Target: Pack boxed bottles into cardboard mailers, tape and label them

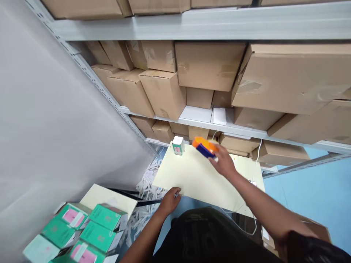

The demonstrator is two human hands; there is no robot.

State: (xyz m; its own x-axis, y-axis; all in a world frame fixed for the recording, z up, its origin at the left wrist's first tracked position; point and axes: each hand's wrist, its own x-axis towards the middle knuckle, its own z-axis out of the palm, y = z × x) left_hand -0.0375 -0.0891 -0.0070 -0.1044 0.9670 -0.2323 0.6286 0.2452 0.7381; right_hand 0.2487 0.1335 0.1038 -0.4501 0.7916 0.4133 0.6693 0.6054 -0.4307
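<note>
My right hand (225,162) is closed around an orange and blue hand tool (205,147), held over the far part of a pale yellow table (197,179). A small white and green box (178,145) stands upright on the table's far left corner, just left of the tool. My left hand (170,199) rests at the table's near edge, its fingers curled against the edge with nothing visible in them.
Metal shelves (203,118) stacked with brown cardboard boxes fill the back. Several green and pink boxes (82,230) lie at the lower left beside a second pale board. White paper scraps (148,179) litter the blue floor. A white cable runs off the table's right side.
</note>
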